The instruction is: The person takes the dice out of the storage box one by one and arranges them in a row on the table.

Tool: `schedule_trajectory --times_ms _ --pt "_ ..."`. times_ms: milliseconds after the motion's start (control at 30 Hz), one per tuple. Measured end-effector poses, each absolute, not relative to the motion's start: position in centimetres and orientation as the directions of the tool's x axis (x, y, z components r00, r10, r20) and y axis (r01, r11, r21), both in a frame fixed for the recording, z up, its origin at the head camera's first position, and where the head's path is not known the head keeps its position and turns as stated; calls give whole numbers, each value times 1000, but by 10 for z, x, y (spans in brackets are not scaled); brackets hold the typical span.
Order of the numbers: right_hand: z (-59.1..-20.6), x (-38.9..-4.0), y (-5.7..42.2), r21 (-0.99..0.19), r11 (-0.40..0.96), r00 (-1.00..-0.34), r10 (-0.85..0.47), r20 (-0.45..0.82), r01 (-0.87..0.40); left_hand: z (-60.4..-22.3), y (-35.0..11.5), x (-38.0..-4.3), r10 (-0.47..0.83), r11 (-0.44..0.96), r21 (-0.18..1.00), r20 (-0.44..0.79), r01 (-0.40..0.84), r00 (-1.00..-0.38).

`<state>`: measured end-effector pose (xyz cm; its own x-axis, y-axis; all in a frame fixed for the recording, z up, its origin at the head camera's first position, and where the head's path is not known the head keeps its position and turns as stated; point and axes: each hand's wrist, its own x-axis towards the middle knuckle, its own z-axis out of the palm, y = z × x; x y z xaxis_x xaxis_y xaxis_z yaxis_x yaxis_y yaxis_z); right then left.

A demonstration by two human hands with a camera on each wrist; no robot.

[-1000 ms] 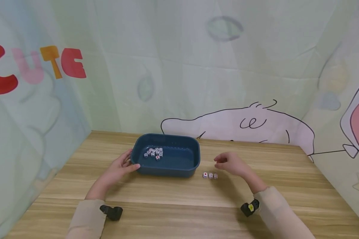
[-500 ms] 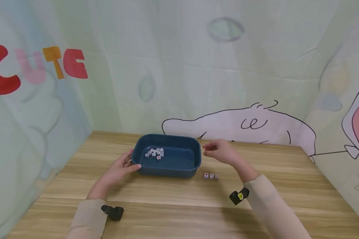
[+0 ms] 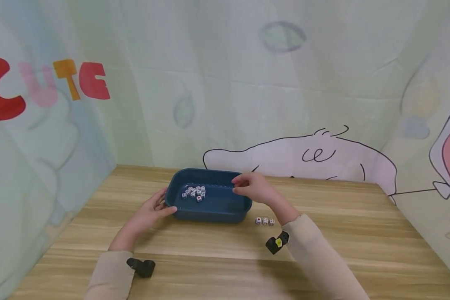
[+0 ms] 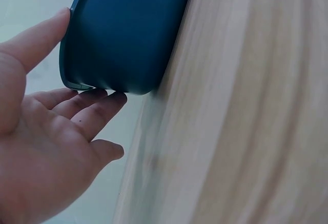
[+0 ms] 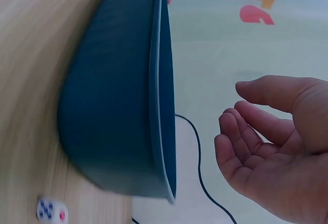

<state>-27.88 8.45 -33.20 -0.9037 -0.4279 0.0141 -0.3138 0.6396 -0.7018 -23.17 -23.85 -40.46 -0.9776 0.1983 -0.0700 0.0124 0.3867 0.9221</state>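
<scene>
A dark blue rectangular basin (image 3: 213,216) rests on the wooden table. Several white dice (image 3: 193,192) lie together in its left half. My left hand (image 3: 152,208) is at the basin's left end, with its fingertips touching the end wall and its thumb at the rim near the front corner, as the left wrist view shows. Over the basin's right end hovers my right hand (image 3: 253,187), its fingers loosely bent. In the right wrist view no die shows between those fingers (image 5: 233,131). Three dice (image 3: 265,221) stand in a row on the table, right of the basin's front corner.
Wood-grain table (image 3: 217,254) spreads around the basin. A printed cloth backdrop (image 3: 225,91) hangs behind it and along both sides. Black wrist cameras sit at both sleeves.
My right hand has moved left, from beyond the three dice to over the basin's right end. The left hand, the basin and the dice look unmoved.
</scene>
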Motion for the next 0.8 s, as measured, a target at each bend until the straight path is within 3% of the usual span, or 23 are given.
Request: schedule_trajectory --times_ms 400,800 --pt "-341 -288 49 -747 585 -902 -430 44 -316 -403 -238 -231 204 383 924 -70 14 -976" --pt "-358 -296 20 -776 570 -896 -443 -13 -271 -403 -238 -231 203 391 920 -61 24 -977"
